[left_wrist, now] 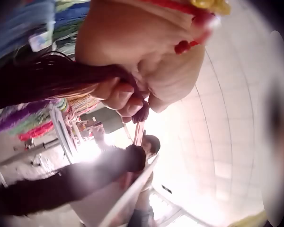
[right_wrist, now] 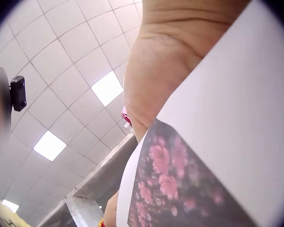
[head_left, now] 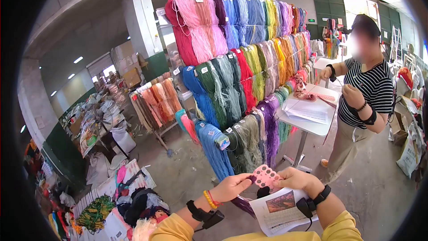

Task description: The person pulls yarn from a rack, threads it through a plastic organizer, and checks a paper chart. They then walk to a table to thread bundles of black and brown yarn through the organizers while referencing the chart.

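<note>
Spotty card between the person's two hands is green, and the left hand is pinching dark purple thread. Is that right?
Not quite: the spotty card is pink, not green, as the head view shows. It is between the two hands, and the left hand is pinching dark purple thread.

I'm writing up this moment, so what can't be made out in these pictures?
Head view: small print on the paper, too small to read.
Head view: face of the standing person, blurred over.
Left wrist view: faces of the pink card, seen only edge-on.
Left wrist view: far end of the purple thread, cut off by the left edge.
Right wrist view: fingertips of the right hand, hidden behind the paper.
</note>
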The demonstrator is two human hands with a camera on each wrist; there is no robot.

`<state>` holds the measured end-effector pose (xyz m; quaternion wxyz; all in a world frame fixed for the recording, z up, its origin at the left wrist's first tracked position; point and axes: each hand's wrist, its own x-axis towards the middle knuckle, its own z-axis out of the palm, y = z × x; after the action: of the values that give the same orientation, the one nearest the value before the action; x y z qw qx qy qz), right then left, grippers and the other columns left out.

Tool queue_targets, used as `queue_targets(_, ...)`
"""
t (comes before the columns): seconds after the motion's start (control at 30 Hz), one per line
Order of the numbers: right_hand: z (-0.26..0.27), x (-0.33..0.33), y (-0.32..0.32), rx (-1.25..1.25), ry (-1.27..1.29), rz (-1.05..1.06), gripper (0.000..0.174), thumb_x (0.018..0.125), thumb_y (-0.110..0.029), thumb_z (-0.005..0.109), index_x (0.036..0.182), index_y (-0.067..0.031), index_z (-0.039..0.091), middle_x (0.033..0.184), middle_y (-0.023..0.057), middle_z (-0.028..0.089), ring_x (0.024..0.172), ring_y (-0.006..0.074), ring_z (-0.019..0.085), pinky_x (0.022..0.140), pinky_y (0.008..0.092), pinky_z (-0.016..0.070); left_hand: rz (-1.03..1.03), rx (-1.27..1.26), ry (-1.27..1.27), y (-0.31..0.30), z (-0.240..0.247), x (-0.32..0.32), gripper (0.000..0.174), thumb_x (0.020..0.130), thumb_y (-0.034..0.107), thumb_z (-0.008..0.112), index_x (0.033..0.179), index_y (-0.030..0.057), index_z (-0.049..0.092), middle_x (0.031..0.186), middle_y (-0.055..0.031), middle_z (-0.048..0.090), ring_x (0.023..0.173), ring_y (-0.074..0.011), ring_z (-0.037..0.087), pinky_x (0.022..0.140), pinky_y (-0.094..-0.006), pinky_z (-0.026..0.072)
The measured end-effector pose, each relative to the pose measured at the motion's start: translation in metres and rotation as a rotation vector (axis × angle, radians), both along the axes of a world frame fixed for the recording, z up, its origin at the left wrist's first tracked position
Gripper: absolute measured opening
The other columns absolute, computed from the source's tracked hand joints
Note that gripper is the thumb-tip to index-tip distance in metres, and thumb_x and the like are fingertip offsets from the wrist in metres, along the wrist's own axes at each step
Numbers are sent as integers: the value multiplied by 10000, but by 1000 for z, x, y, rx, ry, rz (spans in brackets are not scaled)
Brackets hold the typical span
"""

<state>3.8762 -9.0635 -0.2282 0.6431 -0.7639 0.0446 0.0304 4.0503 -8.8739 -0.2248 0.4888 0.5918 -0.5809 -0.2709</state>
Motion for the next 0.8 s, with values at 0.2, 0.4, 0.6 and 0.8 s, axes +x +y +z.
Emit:
queue_targets(0.2, -7, 18, 3, -83, -21, 56, 278, 882, -264, 574, 927, 6, 621, 766, -13, 616, 716, 56, 505, 663, 242, 434, 104, 126, 105, 11, -28, 8, 253, 882, 243, 553, 961, 3, 574, 703, -65, 550, 611, -128, 485, 569, -280, 414)
queue_targets(0.4, 3, 36, 9, -106, -123, 25, 257, 883, -245, 572, 908, 6, 619, 756, -14, 611, 723, 50, 495, 663, 247, 440, 297, -46, -221, 7, -7, 19, 259, 835, 246, 612, 778, -2, 562, 583, -124, 463, 523, -146, 411, 509, -290, 384)
queue_targets(0.6, -3, 60, 5, 55, -122, -143, 225, 854, -215, 610, 926, -3, 637, 799, -7, 624, 711, 61, 547, 636, 218, 448, 292, -170, 59, -11, -1, 36, 231, 850, 221, 596, 822, -8, 583, 638, 9, 527, 623, -48, 424, 541, -249, 383)
queue_targets(0.8, -16, 86, 7, 54, -91, -233, 224, 872, -220, 588, 909, -8, 650, 764, -27, 608, 682, 35, 514, 617, 205, 428, 450, -61, -90, -28, -15, 62, 276, 816, 264, 637, 885, -3, 619, 722, -65, 592, 655, -108, 527, 615, -259, 428)
